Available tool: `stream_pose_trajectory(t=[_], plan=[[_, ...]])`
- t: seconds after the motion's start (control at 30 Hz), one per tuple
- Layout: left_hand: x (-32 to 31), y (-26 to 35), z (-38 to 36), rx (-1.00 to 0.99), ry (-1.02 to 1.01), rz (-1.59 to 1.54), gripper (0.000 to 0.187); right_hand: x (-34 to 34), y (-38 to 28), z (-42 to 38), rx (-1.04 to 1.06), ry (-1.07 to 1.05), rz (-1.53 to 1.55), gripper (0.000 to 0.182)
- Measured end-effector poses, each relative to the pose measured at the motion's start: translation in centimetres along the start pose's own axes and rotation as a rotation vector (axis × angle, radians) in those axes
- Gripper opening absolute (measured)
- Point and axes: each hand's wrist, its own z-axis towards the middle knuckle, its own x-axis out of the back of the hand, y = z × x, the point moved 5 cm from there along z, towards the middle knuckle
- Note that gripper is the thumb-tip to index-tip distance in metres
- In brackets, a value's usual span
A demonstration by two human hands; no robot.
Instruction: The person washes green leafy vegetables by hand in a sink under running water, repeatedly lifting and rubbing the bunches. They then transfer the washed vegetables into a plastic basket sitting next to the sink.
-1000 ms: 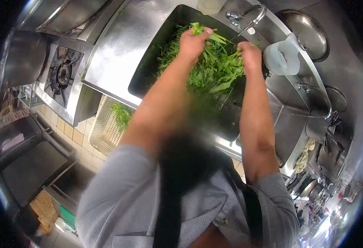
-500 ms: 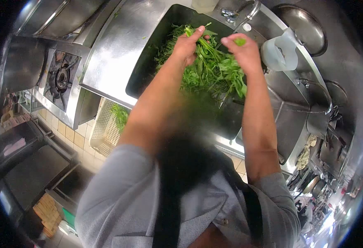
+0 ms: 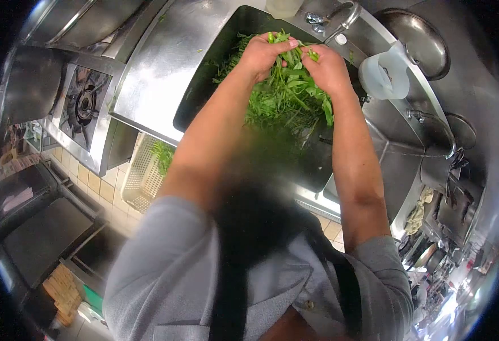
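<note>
Leafy green stems (image 3: 289, 94) lie heaped in a dark sink basin (image 3: 195, 99). My left hand (image 3: 265, 55) is closed round a bunch of the stems at the upper part of the heap, its thumb pointing right. Close beside it on the right, my right hand (image 3: 324, 67) pinches the green stems between thumb and fingers. The fingertips of both hands are near each other over the basin. Some fingers are hidden behind the leaves.
A faucet (image 3: 346, 20) stands behind the basin. To the right hangs a translucent plastic jug (image 3: 384, 74). A white basket (image 3: 136, 182) with greens sits low on the left, below the steel counter (image 3: 155, 74). Further left is a gas burner (image 3: 84, 108).
My right hand has moved left and a little down toward my left hand and is now at the stems. My left hand has turned slightly, and the bunch has shifted.
</note>
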Motion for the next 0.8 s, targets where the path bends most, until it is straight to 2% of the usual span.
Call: stream_pose_trajectory(t=[0.07,0.27,0.4,0.47,0.53,0.6,0.67,0.73,0.8], plan=[[-0.4,0.4,0.1,-0.017,0.012,-0.022,0.023,0.7,-0.5,-0.1,0.016,0.107,-0.094,0.026],[-1.2,0.7,-0.4,-0.045,0.033,-0.030,0.020,0.1,-1.2,-0.7,0.001,0.207,-0.154,0.025],[-1.3,0.9,-0.5,-0.074,0.033,-0.029,0.019,-0.4,0.0,-0.4,-0.094,0.231,-0.034,0.025],[-1.5,0.4,-0.6,-0.060,0.053,-0.055,0.018,-1.2,2.2,-0.1,-0.323,0.215,0.207,0.025],[-1.5,0.4,-1.1,-0.070,0.114,-0.109,0.019,-1.0,2.8,0.0,-0.328,0.253,0.271,0.024],[0.7,-0.1,-1.0,-0.049,0.176,-0.165,0.020,0.1,5.1,-0.3,-0.506,0.347,0.548,0.023],[2.6,0.1,-1.3,-0.028,0.235,-0.220,0.022,1.9,6.6,-0.5,-0.475,0.350,0.845,0.026],[4.3,0.5,-2.4,0.044,0.425,-0.191,0.026,3.5,8.1,-0.5,-0.432,0.443,1.004,0.025],[4.9,0.5,-2.5,0.041,0.459,-0.215,0.028,4.5,8.4,-0.6,-0.419,0.485,1.000,0.023]])
